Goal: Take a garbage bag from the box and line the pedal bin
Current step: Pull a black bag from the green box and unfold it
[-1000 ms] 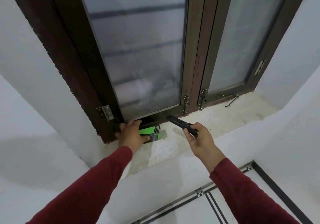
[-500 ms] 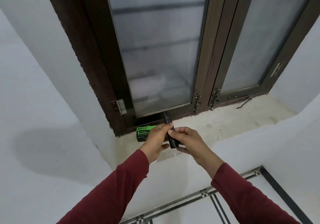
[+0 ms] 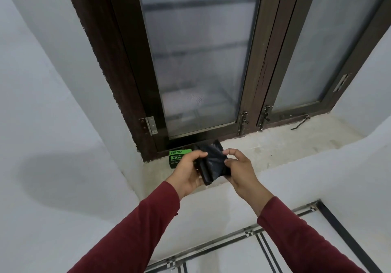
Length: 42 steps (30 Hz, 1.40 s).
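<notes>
Two dark-red sleeves reach toward the pale stone window sill [image 3: 275, 145]. Above the sill's near edge, the left hand [image 3: 188, 172] grips one black, glossy, partly unrolled plastic garbage bag [image 3: 212, 162] by its rolled end, and the right hand [image 3: 238, 168] pinches its crinkled loose edge. One green-and-black cardboard box [image 3: 176, 157] lies on the sill's left end, behind the left hand, against the dark wooden window frame [image 3: 127, 71].
</notes>
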Motion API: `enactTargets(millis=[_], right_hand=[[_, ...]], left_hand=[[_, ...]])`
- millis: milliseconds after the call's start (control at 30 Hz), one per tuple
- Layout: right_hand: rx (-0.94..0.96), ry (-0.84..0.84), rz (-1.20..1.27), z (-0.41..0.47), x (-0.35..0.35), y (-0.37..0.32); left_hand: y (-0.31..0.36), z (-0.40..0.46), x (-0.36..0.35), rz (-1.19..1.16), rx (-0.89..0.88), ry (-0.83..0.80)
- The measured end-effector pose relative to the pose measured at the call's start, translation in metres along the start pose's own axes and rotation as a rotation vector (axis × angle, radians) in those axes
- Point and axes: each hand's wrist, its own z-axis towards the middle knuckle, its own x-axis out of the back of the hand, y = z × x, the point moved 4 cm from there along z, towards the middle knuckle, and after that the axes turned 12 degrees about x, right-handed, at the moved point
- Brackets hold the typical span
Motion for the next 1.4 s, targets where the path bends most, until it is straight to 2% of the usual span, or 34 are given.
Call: enactTargets(millis=[100, 233, 267, 467, 733, 833, 1033, 1167, 1400], right_hand=[[-0.051, 0.058, -0.05, -0.002, 0.003, -0.004], [0.02, 0.058, -0.396, -0.003, 0.01, -0.006], [0.048, 0.072, -0.417, -0.003, 0.011, -0.007], [0.142, -0.007, -0.417, 0.006, 0.015, -0.01], [0.017, 0.126, -0.285, 0.006, 0.018, -0.012], [0.017, 0.028, -0.326, 0.005, 0.017, -0.013], [0.245, 0.002, -0.575, 0.005, 0.021, -0.018], [0.258, -0.098, -0.75, 0.007, 0.019, -0.017], [0.306, -0.051, -0.518, 0.002, 0.013, -0.024]], left_hand=[[-0.001, 0.001, 0.002, 0.041, 0.024, -0.002], [0.005, 0.0, 0.004, 0.021, 0.006, -0.036], [0.006, 0.0, 0.005, 0.032, 0.009, -0.038], [0.011, -0.003, 0.008, 0.085, 0.021, -0.027], [0.012, -0.004, 0.012, 0.118, 0.02, 0.01], [0.012, -0.004, 0.01, 0.119, 0.006, 0.008], [0.01, -0.005, 0.007, 0.1, 0.017, -0.037], [0.01, -0.006, 0.004, 0.093, 0.001, -0.037], [0.004, -0.002, 0.004, 0.132, 0.039, -0.023]])
